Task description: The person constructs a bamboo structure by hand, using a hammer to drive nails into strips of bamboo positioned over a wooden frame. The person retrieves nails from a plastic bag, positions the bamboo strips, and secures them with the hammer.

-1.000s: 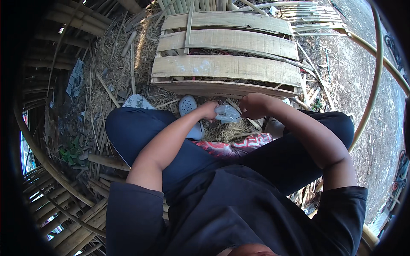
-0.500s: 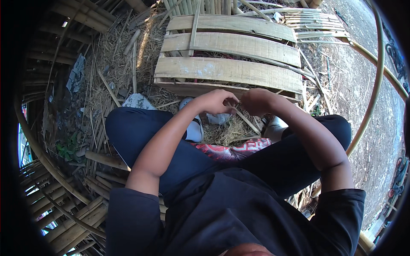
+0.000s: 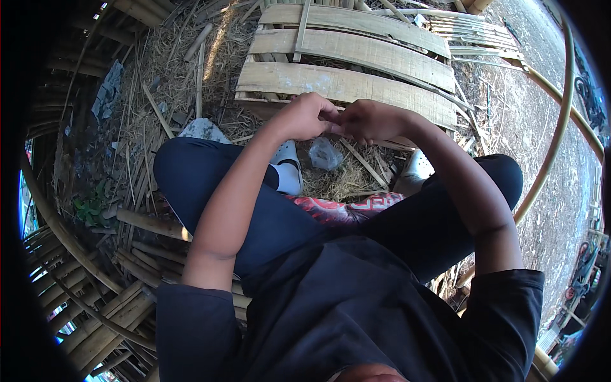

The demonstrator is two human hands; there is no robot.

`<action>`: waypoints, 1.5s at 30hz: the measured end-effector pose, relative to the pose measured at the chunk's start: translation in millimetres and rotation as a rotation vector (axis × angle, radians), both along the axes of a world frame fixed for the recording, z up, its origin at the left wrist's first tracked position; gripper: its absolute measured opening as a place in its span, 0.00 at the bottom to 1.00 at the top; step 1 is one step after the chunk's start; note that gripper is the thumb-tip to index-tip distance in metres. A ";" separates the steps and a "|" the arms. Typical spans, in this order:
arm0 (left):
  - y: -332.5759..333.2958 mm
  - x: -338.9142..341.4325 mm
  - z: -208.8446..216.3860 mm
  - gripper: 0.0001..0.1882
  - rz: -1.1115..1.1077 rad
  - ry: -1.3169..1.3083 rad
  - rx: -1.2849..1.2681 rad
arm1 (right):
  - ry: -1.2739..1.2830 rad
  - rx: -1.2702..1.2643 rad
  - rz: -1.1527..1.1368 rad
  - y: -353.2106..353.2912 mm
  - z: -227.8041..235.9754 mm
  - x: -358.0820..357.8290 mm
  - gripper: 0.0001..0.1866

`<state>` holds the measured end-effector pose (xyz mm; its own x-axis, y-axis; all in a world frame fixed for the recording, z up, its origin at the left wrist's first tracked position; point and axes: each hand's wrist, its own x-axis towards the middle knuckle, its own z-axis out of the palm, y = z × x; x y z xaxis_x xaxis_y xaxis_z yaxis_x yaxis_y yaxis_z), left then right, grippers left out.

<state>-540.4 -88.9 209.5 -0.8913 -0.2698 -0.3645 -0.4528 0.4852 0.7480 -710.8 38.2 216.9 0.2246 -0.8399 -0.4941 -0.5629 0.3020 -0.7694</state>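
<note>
My left hand (image 3: pixel 305 117) and my right hand (image 3: pixel 374 120) meet at the fingertips in front of the slatted wooden bench (image 3: pixel 328 77). Both have their fingers curled and pressed together in a pinch. Whatever they pinch is hidden by the fingers or too small to make out. Behind the hands lies the nearest plank of the bench, and they seem to hover just before its front edge. Below them on the straw is a crumpled clear plastic bag (image 3: pixel 325 155).
A thin wooden strip (image 3: pixel 301 38) lies across the planks. Split bamboo strips (image 3: pixel 474 35) lie at the back right, beside a curved bamboo pole (image 3: pixel 562 121). At the left are a pale stone (image 3: pixel 205 130) and bamboo poles (image 3: pixel 149 221). Red patterned cloth (image 3: pixel 321 209) lies between my legs.
My hands have come closer together, the right one moving left until their fingertips meet. The view has shifted slightly, so the bench sits higher and the plastic bag shows more fully.
</note>
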 end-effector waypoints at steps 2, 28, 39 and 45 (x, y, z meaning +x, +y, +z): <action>-6.0 1.1 -5.6 0.12 -0.044 0.028 -0.005 | -0.052 0.010 -0.026 -0.2 -6.6 -3.8 0.17; -1.6 15.0 60.2 0.04 -0.379 0.122 -0.215 | 0.539 0.461 -0.159 190.4 -401.9 -13.8 0.28; -8.2 0.5 55.0 0.05 -0.365 0.092 -0.128 | 0.590 0.364 -0.071 220.5 -426.6 -26.7 0.23; -10.7 3.2 48.7 0.05 -0.332 0.045 -0.142 | 0.460 0.261 -0.176 173.8 -365.9 -26.6 0.15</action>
